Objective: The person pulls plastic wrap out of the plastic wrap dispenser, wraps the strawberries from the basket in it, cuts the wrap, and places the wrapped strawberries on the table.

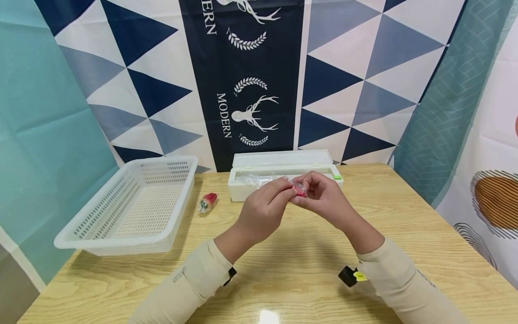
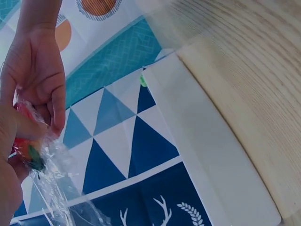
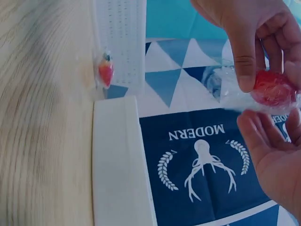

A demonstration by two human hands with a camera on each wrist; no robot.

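A strawberry-like red piece with a green end, wrapped in clear plastic film (image 3: 273,89), is held up between both hands. My left hand (image 1: 265,207) grips it, thumb across its side in the left wrist view. My right hand (image 1: 323,198) meets it from the other side, thumb and curled fingers at its end. Loose crinkled film (image 2: 59,174) trails below the green end. Behind the hands stands a long white box (image 1: 243,192) with its lid raised and clear film lying over its opening. A similar wrapped red piece (image 1: 208,202) lies on the table, left of the box.
A white perforated plastic basket (image 1: 184,202) stands at the left of the wooden table (image 1: 283,279). A patterned cloth (image 1: 247,90) hangs right behind the table. A small green tab (image 1: 337,177) sits at the box's right end.
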